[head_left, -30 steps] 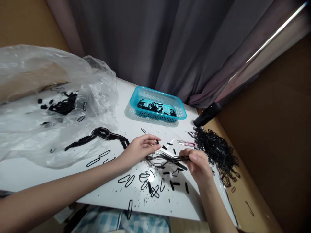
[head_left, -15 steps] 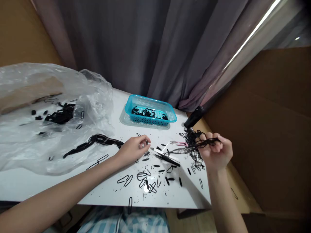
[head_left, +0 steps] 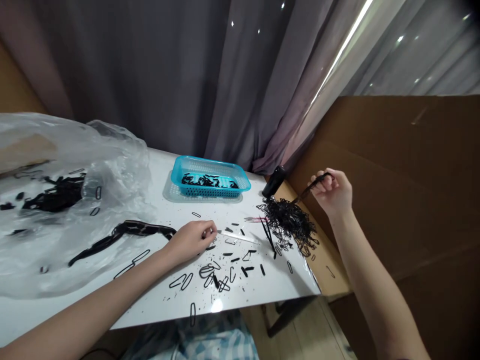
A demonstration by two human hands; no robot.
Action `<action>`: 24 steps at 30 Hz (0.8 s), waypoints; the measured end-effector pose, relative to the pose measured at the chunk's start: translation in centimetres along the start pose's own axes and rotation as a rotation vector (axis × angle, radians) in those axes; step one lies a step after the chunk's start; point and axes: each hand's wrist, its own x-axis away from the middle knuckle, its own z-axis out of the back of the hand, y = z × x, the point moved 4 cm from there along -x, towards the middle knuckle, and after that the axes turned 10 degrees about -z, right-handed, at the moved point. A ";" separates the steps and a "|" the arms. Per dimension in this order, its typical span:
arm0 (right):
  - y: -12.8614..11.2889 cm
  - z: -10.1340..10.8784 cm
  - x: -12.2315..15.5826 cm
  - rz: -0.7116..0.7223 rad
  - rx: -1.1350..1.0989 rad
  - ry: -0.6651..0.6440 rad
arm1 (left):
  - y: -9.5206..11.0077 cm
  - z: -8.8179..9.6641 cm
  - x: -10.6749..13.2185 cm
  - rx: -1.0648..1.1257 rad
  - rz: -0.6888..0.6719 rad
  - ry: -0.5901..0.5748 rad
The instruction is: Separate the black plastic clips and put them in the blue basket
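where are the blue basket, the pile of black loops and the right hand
Blue basket [head_left: 210, 192]: head view, on its front wall.
Pile of black loops [head_left: 290, 220]: head view, near its middle.
Right hand [head_left: 334, 194]: head view, middle of the hand.

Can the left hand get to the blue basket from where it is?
Probably yes: the left hand is on the near side of the blue basket, with only a flat black loop and specks on the white table between. Whether its curled fingers hold something is unclear.

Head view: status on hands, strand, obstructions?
Right hand grips dark strand, angled toward black pile. Left hand curled low over table, contents unclear. Pink snips beside pile, possibly in the way.
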 end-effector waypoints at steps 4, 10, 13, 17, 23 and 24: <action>0.6 -0.1 -1.3 -0.034 0.087 -0.008 | 0.1 -0.2 0.1 -0.003 -0.019 -0.024; 2.4 -1.4 -5.2 -0.019 0.220 0.081 | -0.1 -0.4 0.1 -0.010 -0.017 -0.047; 1.9 -1.7 -7.0 0.050 0.264 0.167 | 0.0 -0.3 0.1 -0.013 -0.015 -0.052; 0.9 -2.1 -7.8 0.058 0.340 0.137 | -0.1 -0.2 0.1 -0.014 -0.012 -0.052; 0.3 -2.5 -7.2 0.000 0.551 -0.039 | -0.3 -0.5 0.2 -0.020 -0.017 -0.054; 0.2 -2.6 -7.0 -0.017 0.597 -0.086 | -0.3 -0.6 0.2 -0.019 -0.022 -0.056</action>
